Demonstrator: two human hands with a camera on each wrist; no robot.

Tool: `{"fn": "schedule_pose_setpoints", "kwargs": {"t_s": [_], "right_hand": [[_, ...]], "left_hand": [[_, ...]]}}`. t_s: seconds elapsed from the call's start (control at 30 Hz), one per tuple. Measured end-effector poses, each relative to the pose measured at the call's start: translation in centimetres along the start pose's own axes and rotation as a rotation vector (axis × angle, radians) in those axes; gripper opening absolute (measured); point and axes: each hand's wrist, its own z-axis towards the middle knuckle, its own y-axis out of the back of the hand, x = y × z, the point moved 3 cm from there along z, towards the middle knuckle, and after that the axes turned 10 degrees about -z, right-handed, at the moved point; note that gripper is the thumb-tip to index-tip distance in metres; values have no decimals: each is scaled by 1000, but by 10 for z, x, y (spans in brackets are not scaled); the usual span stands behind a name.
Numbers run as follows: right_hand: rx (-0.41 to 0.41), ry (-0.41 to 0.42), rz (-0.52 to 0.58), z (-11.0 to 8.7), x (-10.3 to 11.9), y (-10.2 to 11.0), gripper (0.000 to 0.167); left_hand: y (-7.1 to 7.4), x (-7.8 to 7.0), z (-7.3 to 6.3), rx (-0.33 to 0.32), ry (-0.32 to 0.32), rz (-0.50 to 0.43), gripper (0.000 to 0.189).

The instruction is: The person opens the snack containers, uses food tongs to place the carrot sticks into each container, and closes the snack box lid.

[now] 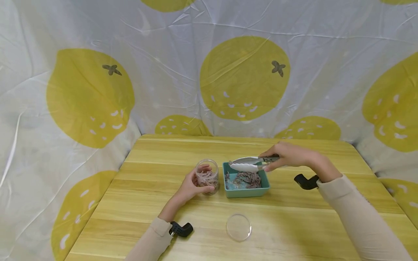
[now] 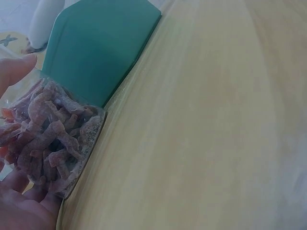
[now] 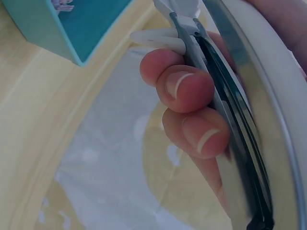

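My left hand (image 1: 189, 185) grips a clear jar (image 1: 207, 167) that stands on the table. Brownish-pink dried strips (image 2: 48, 129) fill its lower part, close up in the left wrist view. In my right hand (image 1: 287, 154) are metal tongs (image 1: 269, 158) with white tips, held over a teal tray (image 1: 246, 193). A small bit of the strips shows at the tongs' tips. Inside the tray lies a heap of the same strips (image 1: 249, 179), mostly on its right side. The fingers (image 3: 187, 88) curl round the tongs' handle in the right wrist view.
A round clear lid (image 1: 239, 227) lies flat on the wooden table (image 1: 163, 152), in front of the tray. Behind the table hangs a lemon-print cloth (image 1: 169, 72). Black wrist cameras (image 1: 306, 181) are strapped to both forearms.
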Motion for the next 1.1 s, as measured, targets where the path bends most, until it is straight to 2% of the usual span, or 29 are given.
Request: {"fn": "schedule_pose_setpoints", "kwargs": {"t_s": [0.3, 0.7, 0.9, 1.1], "right_hand": [[6, -26, 9, -3, 10, 20, 63], [-21, 36, -50, 14, 31, 43, 60], [-19, 83, -84, 29, 42, 45, 58], [-3, 119, -53, 43, 45, 39, 57]], "left_hand": [[1, 1, 0, 5, -1, 5, 80], [0, 1, 1, 5, -10, 13, 80], [1, 2, 1, 2, -7, 12, 80], [2, 3, 1, 1, -5, 16, 80]]}}
